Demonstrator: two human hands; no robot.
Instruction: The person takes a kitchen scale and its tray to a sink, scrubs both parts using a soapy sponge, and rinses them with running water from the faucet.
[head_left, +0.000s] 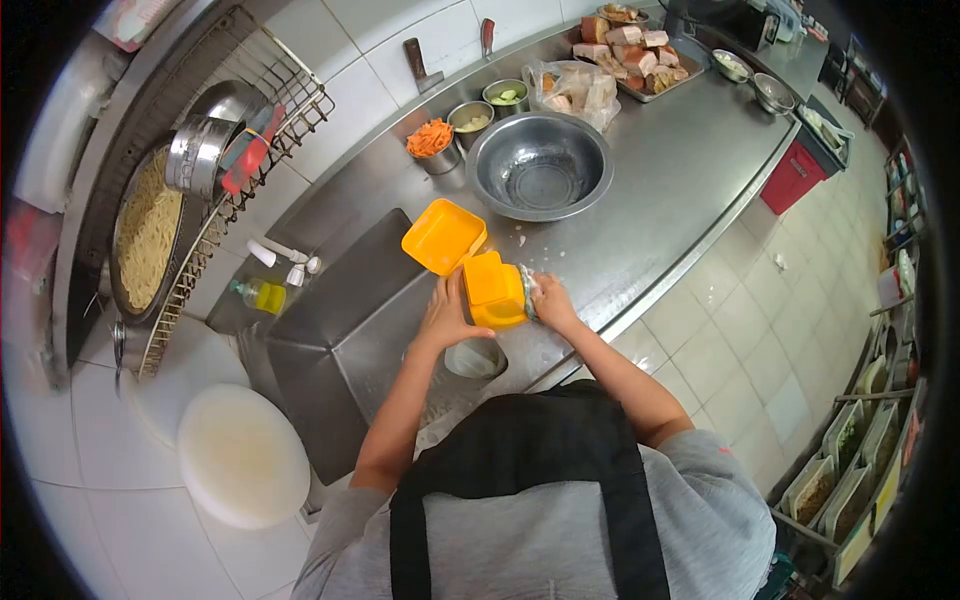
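Note:
Over the edge of the metal sink point(385, 265), my left hand point(445, 318) grips a yellow plastic container point(493, 290), thumb along its near side. My right hand point(552, 302) is closed on a pale, sudsy scrubber point(528, 287) pressed to the container's right end; whether it is a sponge or a cloth I cannot tell. Just beyond my left hand, a second yellow piece point(443, 237), shallow and tray-like, rests at the sink's rim. A whitish translucent container point(475, 358) sits below my hands, partly hidden.
A large metal bowl point(540, 165) stands on the counter point(650, 160), near small tins of carrot strips point(431, 138) and cut vegetables. Farther back are a plastic bag point(580, 92) and a tray of meat chunks point(640, 58). A wire rack point(240, 190) overhangs the left; a round white board point(243, 455) leans below.

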